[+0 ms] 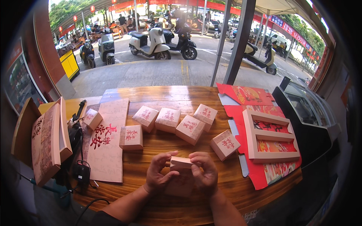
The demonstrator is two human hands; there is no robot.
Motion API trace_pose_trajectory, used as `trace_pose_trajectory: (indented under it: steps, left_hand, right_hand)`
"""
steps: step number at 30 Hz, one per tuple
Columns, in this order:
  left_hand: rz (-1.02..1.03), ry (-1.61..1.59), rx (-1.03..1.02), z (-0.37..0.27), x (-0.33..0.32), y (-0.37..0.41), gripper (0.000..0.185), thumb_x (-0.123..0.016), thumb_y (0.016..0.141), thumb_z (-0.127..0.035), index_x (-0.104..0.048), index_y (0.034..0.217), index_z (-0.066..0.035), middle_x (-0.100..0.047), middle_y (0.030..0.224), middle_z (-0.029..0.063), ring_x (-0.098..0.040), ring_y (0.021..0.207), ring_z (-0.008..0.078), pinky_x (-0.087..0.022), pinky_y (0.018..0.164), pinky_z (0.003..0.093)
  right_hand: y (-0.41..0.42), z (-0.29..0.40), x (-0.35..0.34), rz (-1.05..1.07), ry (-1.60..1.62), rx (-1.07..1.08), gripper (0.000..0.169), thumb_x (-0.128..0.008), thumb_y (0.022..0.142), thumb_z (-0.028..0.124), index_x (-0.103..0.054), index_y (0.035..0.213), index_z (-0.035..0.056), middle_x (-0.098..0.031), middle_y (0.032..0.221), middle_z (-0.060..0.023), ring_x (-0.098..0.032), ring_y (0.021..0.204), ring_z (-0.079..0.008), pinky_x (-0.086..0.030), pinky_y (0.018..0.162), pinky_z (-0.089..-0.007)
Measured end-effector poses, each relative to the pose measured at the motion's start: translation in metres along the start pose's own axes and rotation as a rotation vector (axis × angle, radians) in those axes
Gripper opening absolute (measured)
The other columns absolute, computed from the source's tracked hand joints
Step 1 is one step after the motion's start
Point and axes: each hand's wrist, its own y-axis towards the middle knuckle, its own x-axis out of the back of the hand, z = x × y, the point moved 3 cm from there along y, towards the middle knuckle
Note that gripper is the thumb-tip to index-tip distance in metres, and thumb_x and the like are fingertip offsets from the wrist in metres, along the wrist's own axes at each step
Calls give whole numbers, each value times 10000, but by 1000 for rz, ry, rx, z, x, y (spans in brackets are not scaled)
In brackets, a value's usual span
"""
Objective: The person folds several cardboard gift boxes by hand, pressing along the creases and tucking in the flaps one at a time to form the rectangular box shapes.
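Observation:
Between my left hand (159, 171) and my right hand (204, 171), a small pink cardboard box (181, 163) is gripped by its two sides near the table's front edge. Its top flaps look partly folded in, and its lower part sinks into shadow. Just beyond my hands stand several finished-looking small pink boxes with red writing. The nearest are one box (225, 145) to the right, another (190, 129) straight ahead and a third (131, 137) to the left.
A stack of flat printed card sheets (109, 166) lies left on the wooden table (158, 95). A larger pink box (46, 144), black cables and an adapter (82, 171) are farther left. At right, a pink two-window frame (273, 138) rests on unfolded red cardboard (240, 132), beside a glass display case (308, 101).

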Motion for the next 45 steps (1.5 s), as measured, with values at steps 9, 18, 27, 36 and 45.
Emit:
trace_pose_trajectory:
  steps: [9,18,27,36,45]
  left_hand:
    - [52,117,-16,-3,-1,0,541,-672,994,-192,-456,1472,-62,-477,1488,215,-496,1359,282,-454,1065,383]
    - [-14,-18,76,-4,-3,1,350,-554,1066,-245,-538,1340,-27,-503,1429,195,-507,1301,249,-392,1109,375]
    - [-35,-22,90,0,0,0,250,-554,1069,-242,-586,1207,-36,-543,1321,157,-521,1242,220,-397,1075,343]
    - [-43,-11,83,0,0,1,273,-570,1061,-287,-587,1167,-36,-548,1296,159,-526,1215,218,-401,1062,336]
    - [-58,11,73,1,2,1,311,-573,1056,-338,-595,1138,-39,-565,1275,164,-541,1182,214,-414,1041,334]
  right_hand:
    - [1,5,1,14,1,-19,136,-666,904,-21,-643,1024,39,-629,1173,-137,-621,1060,-220,-510,885,-323]
    - [5,9,1,72,-183,89,136,-793,838,37,-686,921,36,-681,1074,-170,-677,978,-284,-537,850,-356]
    - [2,1,-4,105,-132,62,150,-816,813,51,-687,887,40,-693,1032,-159,-686,944,-289,-541,823,-359]
    - [-2,-3,-6,121,-109,-7,168,-802,832,70,-647,885,37,-697,1057,-158,-685,973,-283,-535,852,-361]
    - [-6,-9,-8,142,1,-88,160,-777,887,108,-648,930,24,-692,1123,-170,-666,1045,-258,-511,922,-347]
